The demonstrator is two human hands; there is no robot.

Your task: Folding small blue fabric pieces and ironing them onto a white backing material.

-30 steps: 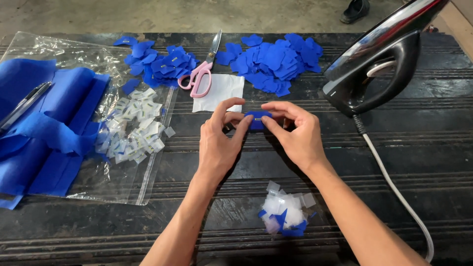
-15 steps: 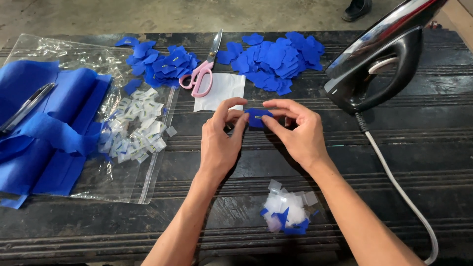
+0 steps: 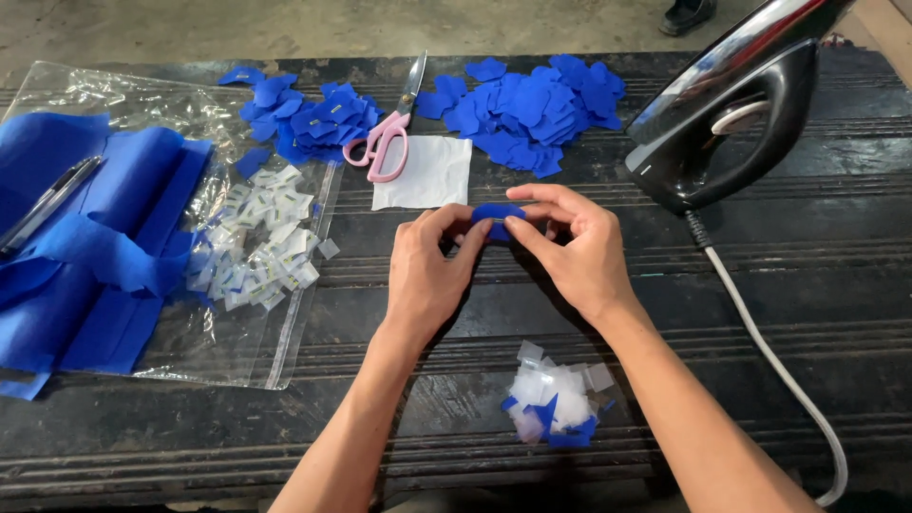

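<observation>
While both hands meet over the middle of the dark, grooved counter (image 3: 836,237), they pinch one small blue fabric piece (image 3: 498,220) between them; the left hand (image 3: 429,271) clamps its left end with thumb and fingertips, and the right hand (image 3: 578,249) clamps its right end the same way, so the piece sits held just above the counter, between the two hands. Just beyond it lies a white cloth square (image 3: 424,171), flat on the counter; pink-handled scissors (image 3: 388,133) rest at its upper left corner, blades pointing away from the person. To either side of the scissors lie two heaps of cut blue pieces, one heap on the left (image 3: 302,116) and a larger heap on the right (image 3: 532,109). At the far left a clear plastic bag (image 3: 218,332) lies flat, carrying a scatter of small white tags (image 3: 256,249) and a folded length of blue cloth (image 3: 85,247); a pen (image 3: 47,201) rests on that cloth. Near the right forearm sits a small pile of white and blue scraps (image 3: 556,404). A black iron (image 3: 731,114) stands tilted at the upper right; its pale cord (image 3: 769,351) trails toward the near edge.
</observation>
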